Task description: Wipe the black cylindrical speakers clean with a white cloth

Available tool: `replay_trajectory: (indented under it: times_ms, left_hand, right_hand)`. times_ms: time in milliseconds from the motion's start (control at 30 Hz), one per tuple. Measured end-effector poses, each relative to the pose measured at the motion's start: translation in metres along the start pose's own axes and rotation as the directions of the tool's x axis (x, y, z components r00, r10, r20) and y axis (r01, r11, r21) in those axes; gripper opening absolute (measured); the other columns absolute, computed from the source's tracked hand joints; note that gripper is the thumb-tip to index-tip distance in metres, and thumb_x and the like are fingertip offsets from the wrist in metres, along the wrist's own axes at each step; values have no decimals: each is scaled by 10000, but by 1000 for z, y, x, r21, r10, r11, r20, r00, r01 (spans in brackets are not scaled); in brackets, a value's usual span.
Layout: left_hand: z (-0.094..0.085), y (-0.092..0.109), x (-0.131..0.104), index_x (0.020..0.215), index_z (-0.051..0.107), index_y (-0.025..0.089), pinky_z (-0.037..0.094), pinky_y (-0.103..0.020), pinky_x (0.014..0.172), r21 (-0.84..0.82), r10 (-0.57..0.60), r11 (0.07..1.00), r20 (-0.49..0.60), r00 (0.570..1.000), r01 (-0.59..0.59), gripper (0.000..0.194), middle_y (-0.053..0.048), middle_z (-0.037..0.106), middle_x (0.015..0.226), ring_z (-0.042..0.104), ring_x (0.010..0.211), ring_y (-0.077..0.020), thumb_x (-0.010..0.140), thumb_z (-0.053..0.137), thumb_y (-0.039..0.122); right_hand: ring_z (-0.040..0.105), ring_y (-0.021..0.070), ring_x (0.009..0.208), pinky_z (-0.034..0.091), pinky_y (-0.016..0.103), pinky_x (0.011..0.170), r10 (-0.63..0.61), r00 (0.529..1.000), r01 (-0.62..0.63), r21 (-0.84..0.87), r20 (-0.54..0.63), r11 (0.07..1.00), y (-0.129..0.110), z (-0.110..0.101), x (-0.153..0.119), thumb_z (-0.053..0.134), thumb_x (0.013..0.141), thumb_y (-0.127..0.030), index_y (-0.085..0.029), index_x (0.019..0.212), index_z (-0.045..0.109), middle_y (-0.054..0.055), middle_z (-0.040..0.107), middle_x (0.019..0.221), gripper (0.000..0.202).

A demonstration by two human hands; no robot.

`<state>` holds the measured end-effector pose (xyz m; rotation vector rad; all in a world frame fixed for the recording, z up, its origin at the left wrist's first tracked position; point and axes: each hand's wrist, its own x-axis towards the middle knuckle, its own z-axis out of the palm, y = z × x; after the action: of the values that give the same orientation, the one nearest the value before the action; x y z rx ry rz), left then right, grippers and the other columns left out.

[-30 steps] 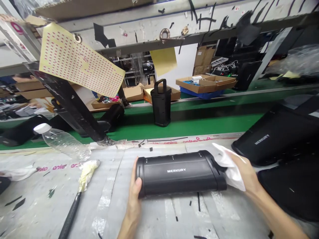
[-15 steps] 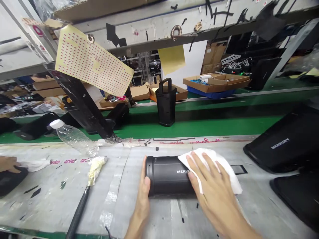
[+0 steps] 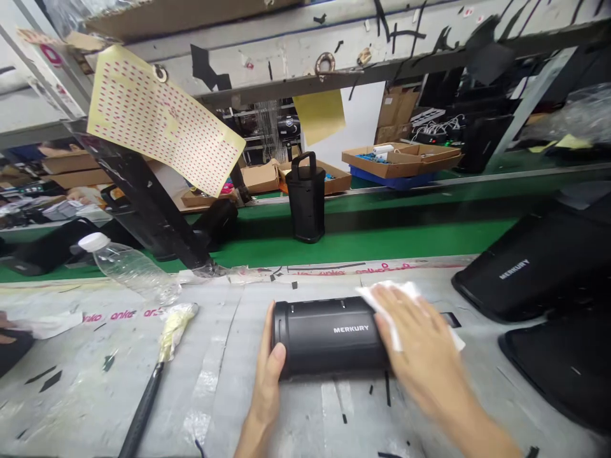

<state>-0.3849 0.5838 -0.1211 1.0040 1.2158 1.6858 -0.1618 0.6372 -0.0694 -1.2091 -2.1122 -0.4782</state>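
A black cylindrical speaker (image 3: 329, 353) with MERKURY in white letters lies on its side on the bench, its handle end to the right. My left hand (image 3: 268, 375) grips the left end, palm against the base and thumb on the near side. Under my right hand (image 3: 420, 350), a white cloth (image 3: 409, 290) is pressed on the speaker's right end; the hand is slightly blurred and hides part of the cloth and handle.
Two black MERKURY speakers (image 3: 515, 273) lie at the right. A black-handled brush-like tool (image 3: 147, 397) with a wrapped head and a clear bottle (image 3: 128, 267) are at the left. Another speaker (image 3: 306, 207) stands upright on the green surface (image 3: 382, 245). A person's hand (image 3: 6, 327) shows far left.
My right hand has slid right with the cloth along the speaker, uncovering the whole MERKURY lettering. My left hand keeps its hold. The view has shifted slightly.
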Motion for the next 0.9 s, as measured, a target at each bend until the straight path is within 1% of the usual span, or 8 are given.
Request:
replay_trajectory:
  times_ms: [100, 167, 467, 700, 767, 833, 867, 900]
  left_hand:
    - [-3, 0, 0, 1463, 361, 298, 136, -359, 1214, 64, 62, 996, 48, 997, -65, 603, 21, 285, 1569, 176, 1463, -229, 908, 468, 509]
    - [-4, 1, 0, 1459, 367, 315, 160, -330, 1204, 102, 111, 988, 54, 992, -116, 589, 28, 307, 1560, 196, 1458, -218, 911, 466, 507]
    - [-6, -3, -9, 1454, 382, 296, 185, -397, 1198, 127, 250, 957, 91, 964, -260, 653, -12, 331, 1550, 221, 1446, -295, 869, 503, 561]
    - [-4, 0, -6, 1426, 433, 273, 181, -418, 1200, 80, 164, 983, 23, 986, -165, 679, -34, 377, 1524, 272, 1425, -315, 830, 544, 580]
    - [-4, 1, -3, 1433, 426, 275, 180, -398, 1200, 102, 165, 981, 35, 986, -168, 663, -22, 382, 1522, 264, 1430, -300, 846, 527, 566]
    - [-3, 5, -2, 1441, 412, 284, 180, -388, 1199, 138, 206, 967, 66, 976, -213, 648, -11, 376, 1526, 258, 1434, -289, 862, 505, 561]
    - [0, 9, -3, 1439, 414, 294, 179, -390, 1198, 164, 236, 955, 78, 969, -246, 636, -7, 375, 1526, 259, 1433, -286, 868, 498, 560]
    - [3, 15, -4, 1437, 415, 302, 182, -401, 1196, 183, 270, 942, 87, 959, -282, 632, -9, 377, 1524, 265, 1431, -291, 867, 501, 561]
  right_hand:
    - [538, 291, 1131, 398, 434, 878, 96, 995, -96, -3, 7, 995, 28, 0, 1, 275, 1030, -323, -108, 1270, 570, 76, 613, 1258, 437]
    - [549, 327, 1093, 406, 470, 858, 115, 993, -115, -26, 4, 993, 23, 0, 5, 271, 1025, -334, -100, 1223, 604, 98, 633, 1214, 453]
    - [557, 255, 1137, 340, 454, 1012, -77, 996, 61, 291, 43, 955, -96, -9, 43, 279, 1015, -229, -136, 1261, 603, 57, 620, 1257, 417]
    - [443, 221, 1299, 334, 355, 1024, -446, 893, 446, 238, -60, 863, -66, -21, 1, 392, 886, -72, -128, 1253, 589, 43, 530, 1368, 419]
    - [449, 237, 1298, 346, 378, 1026, -365, 929, 369, 203, -59, 907, -38, -22, -15, 395, 886, -56, -102, 1301, 541, 83, 514, 1382, 443]
    - [517, 271, 1234, 419, 431, 980, -76, 994, 90, 193, -81, 977, 1, -25, -30, 406, 939, -150, -109, 1311, 533, 118, 555, 1334, 395]
    - [590, 288, 1135, 478, 456, 902, 140, 985, -118, 198, -100, 973, 24, -27, -38, 400, 966, -268, -150, 1257, 585, 113, 620, 1244, 364]
    - [667, 297, 956, 533, 449, 751, 405, 904, -376, 196, -136, 906, 48, -27, -46, 409, 963, -396, -209, 1126, 665, 94, 699, 1061, 357]
